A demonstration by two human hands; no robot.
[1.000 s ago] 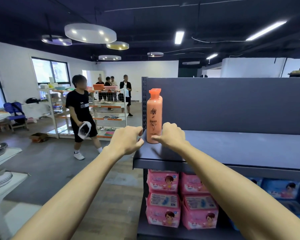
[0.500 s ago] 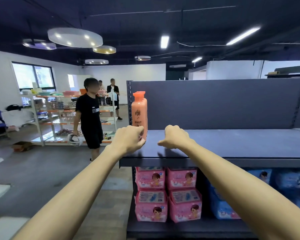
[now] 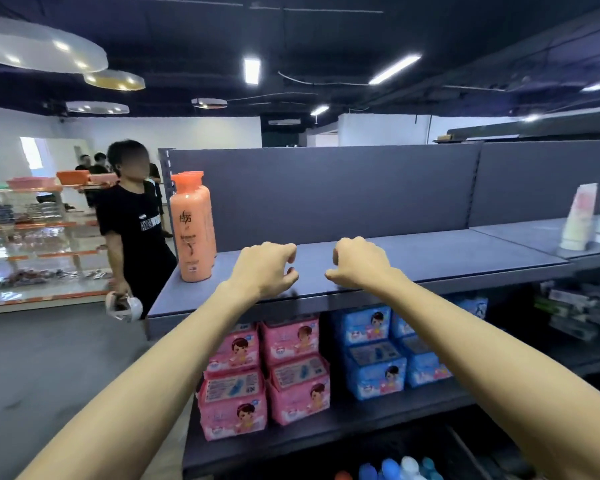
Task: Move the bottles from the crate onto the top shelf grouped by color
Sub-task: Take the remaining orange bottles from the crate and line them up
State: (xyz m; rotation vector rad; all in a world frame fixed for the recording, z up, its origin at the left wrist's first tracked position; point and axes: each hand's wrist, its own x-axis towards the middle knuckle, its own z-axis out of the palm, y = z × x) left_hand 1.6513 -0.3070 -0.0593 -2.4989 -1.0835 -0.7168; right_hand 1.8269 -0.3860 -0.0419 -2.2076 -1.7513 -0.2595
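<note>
Orange bottles [image 3: 191,233] stand upright, packed together at the left end of the top shelf [image 3: 430,258], evidently to open one colour group; left grip [image 3: 262,268] and right grip [image 3: 357,263] hover to their right, loosely curled and empty, judged free for another bottle.

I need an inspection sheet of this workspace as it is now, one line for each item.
Surface: top shelf, dark grey, flat.
Job's things: orange bottles upright in a row at the shelf's left end; coloured bottle tops at the lower edge.
Clutter: pink packs and blue packs on the shelf below; pale tubes far right.
Hands: left hand and right hand over the shelf, loosely curled, holding nothing.
Cables: nothing seen.
Surroundings: person in black shirt left of the shelf.
</note>
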